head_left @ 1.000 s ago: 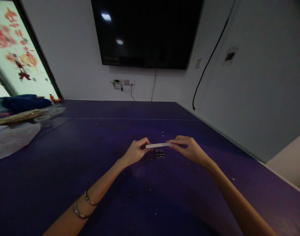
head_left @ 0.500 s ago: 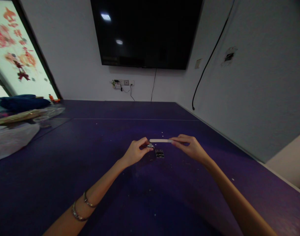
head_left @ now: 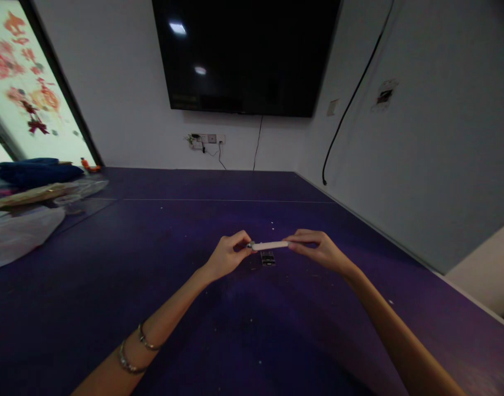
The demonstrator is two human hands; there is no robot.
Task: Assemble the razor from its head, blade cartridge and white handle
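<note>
The largest thing is the wide purple surface (head_left: 186,341), which reaches from the person up to the pale wall (head_left: 124,82). On this wall hangs a big black television (head_left: 252,55), with its screen dark. At the far left lie a whitish plastic bag (head_left: 25,234) and, behind it, a folded dark blue cloth (head_left: 39,174). In the middle, above the purple surface, are the two hands, facing each other and a little apart. The right hand (head_left: 318,248) pinches the right end of a thin white bar (head_left: 270,246) between the thumb and the fingers. The left hand (head_left: 227,256) has its thumb and forefinger pressed together on a small shiny piece (head_left: 250,245) — its exact form is too small to tell. The white bar is thus between the hands, almost level, with its left end at the shiny piece; whether these two touch, I cannot say. Two metal bracelets (head_left: 128,358) are around the left forearm. Just below the bar, on the purple surface, lies a small dark object (head_left: 268,259) — smaller than either hand.
</note>
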